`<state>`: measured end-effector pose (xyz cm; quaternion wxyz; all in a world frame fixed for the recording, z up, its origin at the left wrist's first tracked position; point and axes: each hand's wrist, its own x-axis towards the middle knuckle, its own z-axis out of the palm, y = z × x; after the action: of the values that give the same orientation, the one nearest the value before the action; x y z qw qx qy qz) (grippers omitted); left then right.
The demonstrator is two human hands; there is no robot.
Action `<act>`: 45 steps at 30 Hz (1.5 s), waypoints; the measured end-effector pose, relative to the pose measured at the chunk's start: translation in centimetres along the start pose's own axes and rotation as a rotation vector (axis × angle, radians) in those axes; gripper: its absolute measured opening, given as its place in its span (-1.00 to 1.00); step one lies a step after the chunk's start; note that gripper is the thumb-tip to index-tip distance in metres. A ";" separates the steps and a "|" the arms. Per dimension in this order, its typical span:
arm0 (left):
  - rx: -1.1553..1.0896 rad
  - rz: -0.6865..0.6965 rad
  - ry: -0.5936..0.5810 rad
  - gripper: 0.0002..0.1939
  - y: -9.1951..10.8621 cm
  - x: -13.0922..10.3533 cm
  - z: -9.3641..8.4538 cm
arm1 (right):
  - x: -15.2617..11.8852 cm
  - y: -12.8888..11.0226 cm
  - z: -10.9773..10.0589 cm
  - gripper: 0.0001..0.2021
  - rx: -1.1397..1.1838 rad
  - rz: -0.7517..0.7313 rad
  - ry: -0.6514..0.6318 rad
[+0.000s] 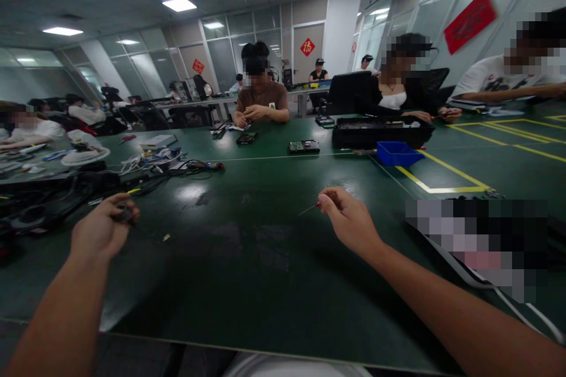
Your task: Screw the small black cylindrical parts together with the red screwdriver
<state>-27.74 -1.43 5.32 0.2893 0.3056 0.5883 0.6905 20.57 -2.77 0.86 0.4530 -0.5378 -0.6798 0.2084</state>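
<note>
My left hand is closed around a small dark object at the left, above the green table; what the object is cannot be made out. To the right of the middle, my right hand grips a screwdriver with a reddish handle. Its thin metal shaft points left and slightly down over the table. A small pale scrap lies on the table to the right of my left hand.
Tangled cables and a white fan-like part lie at the left. Ahead are a circuit board unit, a black case and a blue bin. Several people sit around the table. A pixelated item lies at the right.
</note>
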 end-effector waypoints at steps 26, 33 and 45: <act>0.283 0.202 -1.001 -0.53 -7.5 -17.3 22.4 | -0.8 -1.0 -0.2 -0.80 0.426 -0.048 0.269; 0.304 0.263 -1.042 -0.60 -8.1 -17.2 21.7 | -0.7 -0.5 0.2 -0.80 0.378 -0.030 0.206; 0.442 0.480 -0.992 -0.58 -7.4 -17.4 21.3 | -0.8 -1.2 -0.6 -0.71 0.029 -0.029 0.161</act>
<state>0.02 -0.05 -0.85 0.2947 0.7693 0.4272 0.3725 20.45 -4.05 1.77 0.5168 -0.5363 -0.6459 0.1676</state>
